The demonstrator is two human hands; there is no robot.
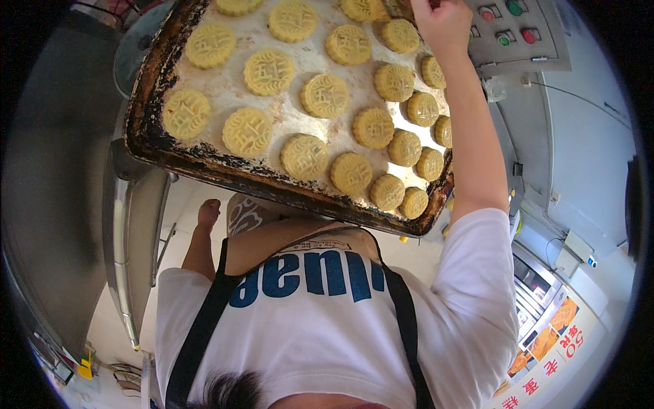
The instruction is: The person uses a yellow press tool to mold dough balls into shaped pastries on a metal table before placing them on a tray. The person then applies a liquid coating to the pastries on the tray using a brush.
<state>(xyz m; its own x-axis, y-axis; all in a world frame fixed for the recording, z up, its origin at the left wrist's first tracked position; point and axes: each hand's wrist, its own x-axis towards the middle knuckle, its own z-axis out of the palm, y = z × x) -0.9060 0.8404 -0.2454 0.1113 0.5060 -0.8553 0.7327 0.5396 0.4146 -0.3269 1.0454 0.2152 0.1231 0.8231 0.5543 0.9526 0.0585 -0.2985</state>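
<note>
Over the far right of a worn baking tray (197, 167), my right hand (443, 26) is closed around what looks like a flat brush (398, 8), cut off by the upper edge of the view. Rows of round, pale yellow mooncakes (325, 96) with pressed patterns stand on the tray. Those at the right, such as one mooncake (405, 148) below my forearm, look glossy where the light falls. My left hand (209, 212) hangs low by my side, apart from the tray; its fingers look curled, with nothing visible in them.
A control panel (514, 31) with red and green buttons is at the far right. Dark metal equipment (58, 177) stands along the left, with a rounded metal bar (122, 252) beside me. A poster with food pictures (545, 344) is at the lower right.
</note>
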